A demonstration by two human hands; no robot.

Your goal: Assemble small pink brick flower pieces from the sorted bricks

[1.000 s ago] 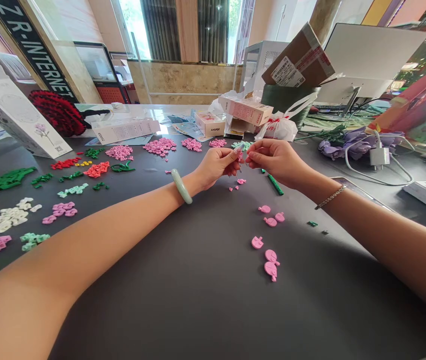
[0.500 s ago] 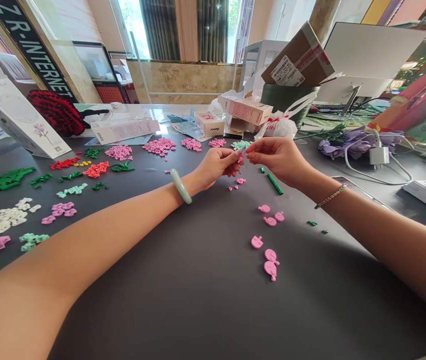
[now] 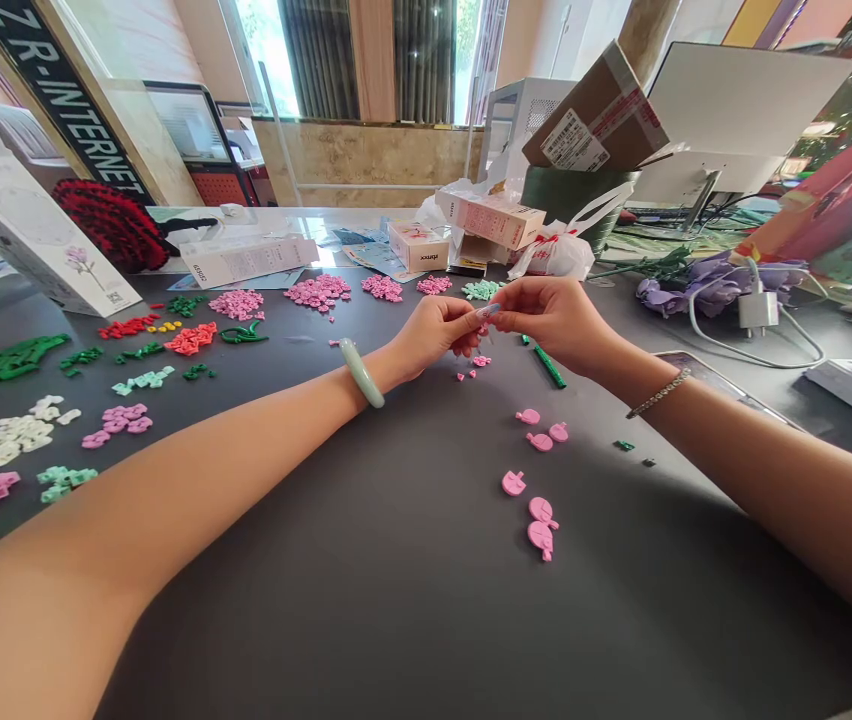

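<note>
My left hand, with a pale green bangle at its wrist, pinches a small pink piece mostly covered by the fingers. Against it, the fingertips of my right hand are pressed together; whatever they grip is too small to make out. Just below the hands lie small pink bits. A dark green stick rests under my right hand. Nearer to me, round pink pieces are scattered on the dark table.
Sorted piles of green, white, red and pink pieces cover the left and back. A tall white box, small cartons, a purple flower and a white charger stand or lie around.
My right hand has moved slightly left and down, so its fingertips now meet those of my left hand. The loose pieces on the table stay put.
</note>
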